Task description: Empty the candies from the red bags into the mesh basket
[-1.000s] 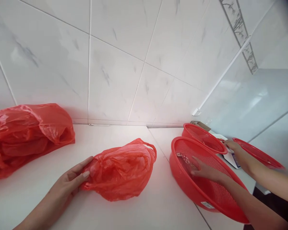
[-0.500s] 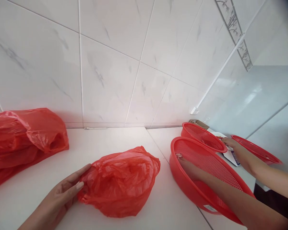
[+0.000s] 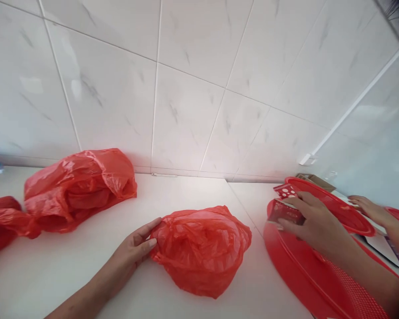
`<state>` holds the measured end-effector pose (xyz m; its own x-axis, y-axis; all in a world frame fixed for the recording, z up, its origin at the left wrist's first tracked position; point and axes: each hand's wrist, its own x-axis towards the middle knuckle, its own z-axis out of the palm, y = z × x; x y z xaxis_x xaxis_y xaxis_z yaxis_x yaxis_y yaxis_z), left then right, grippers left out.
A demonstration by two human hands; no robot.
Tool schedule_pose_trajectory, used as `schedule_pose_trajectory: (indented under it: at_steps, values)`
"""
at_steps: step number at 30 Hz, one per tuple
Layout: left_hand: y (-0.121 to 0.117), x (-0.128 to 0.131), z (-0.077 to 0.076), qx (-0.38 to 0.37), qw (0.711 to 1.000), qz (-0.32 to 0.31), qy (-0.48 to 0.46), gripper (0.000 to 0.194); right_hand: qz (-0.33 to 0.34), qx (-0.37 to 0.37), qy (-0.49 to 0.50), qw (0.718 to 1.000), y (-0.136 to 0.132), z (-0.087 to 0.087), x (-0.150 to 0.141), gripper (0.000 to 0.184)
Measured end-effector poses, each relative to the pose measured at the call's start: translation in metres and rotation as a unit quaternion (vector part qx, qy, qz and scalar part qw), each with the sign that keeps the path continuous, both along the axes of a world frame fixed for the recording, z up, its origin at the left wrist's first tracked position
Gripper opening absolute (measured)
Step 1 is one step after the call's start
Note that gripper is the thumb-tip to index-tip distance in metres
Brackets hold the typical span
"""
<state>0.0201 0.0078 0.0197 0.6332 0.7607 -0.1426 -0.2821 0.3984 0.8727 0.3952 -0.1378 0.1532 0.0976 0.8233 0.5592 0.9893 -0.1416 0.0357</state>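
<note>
My left hand (image 3: 136, 243) pinches the left rim of a red plastic bag (image 3: 202, 252), which stands with its mouth spread on the white table. Over the near red plastic basket (image 3: 282, 261), my right hand (image 3: 309, 221) grips small flat red packets (image 3: 287, 212). One of them shows white dots, and their contents cannot be made out. The packets are raised at the basket's far left rim, to the right of the bag. My right forearm hides part of the basket.
A filled red bag (image 3: 86, 190) lies at the back left on the white table (image 3: 193, 190), beside more red plastic (image 3: 3, 221). A second red basket (image 3: 335, 204) stands at the right, where another person's hand (image 3: 369, 210) reaches in. A tiled wall (image 3: 186, 110) rises behind.
My right hand has come up out of the near basket with the red packets. My left hand still holds the bag's rim. The view has turned left, showing more of the left side.
</note>
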Motion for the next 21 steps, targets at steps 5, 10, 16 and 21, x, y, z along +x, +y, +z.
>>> schedule_pose_trajectory:
  at_steps: [5,10,16,21]
  values:
    - [-0.002,0.000,0.000,0.003,1.000,-0.009,-0.015,0.061,0.238,-0.090,0.012,0.967,0.021,-0.009,-0.104,0.010]
    - [-0.002,-0.001,-0.002,0.007,1.000,-0.013,-0.022,0.061,0.340,-0.149,0.005,0.928,0.054,-0.050,-0.147,0.024]
    - [0.000,-0.001,-0.003,0.021,0.999,-0.022,-0.030,0.060,0.259,-0.157,0.123,0.945,0.047,-0.029,-0.113,0.047]
    - [0.003,-0.001,-0.003,0.018,0.999,-0.028,-0.018,0.059,0.090,-0.169,0.170,0.967,0.022,-0.005,-0.076,0.020]
